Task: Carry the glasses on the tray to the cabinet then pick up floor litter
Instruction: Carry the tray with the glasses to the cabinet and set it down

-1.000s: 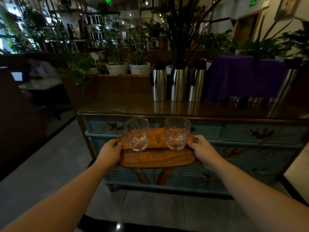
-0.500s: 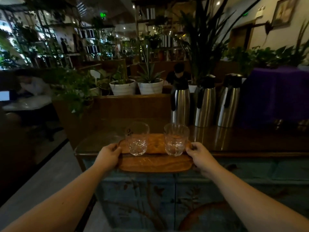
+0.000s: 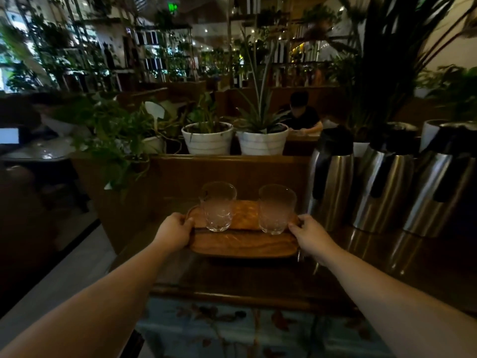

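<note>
An oval wooden tray is over the dark wooden top of the cabinet, low above it or resting on it; I cannot tell which. Two clear cut glasses stand upright on the tray, one at the left and one at the right. My left hand grips the tray's left end. My right hand grips its right end. The cabinet front is painted pale blue with flowers. No floor litter shows.
Three steel thermos jugs stand on the cabinet top right of the tray. A wooden partition rises behind, with white plant pots on it. A person sits beyond. Grey floor lies to the left.
I have stepped up to the cabinet. The tray with both glasses moved forward from in front of the drawers to over the cabinet top. Both hands kept their grip.
</note>
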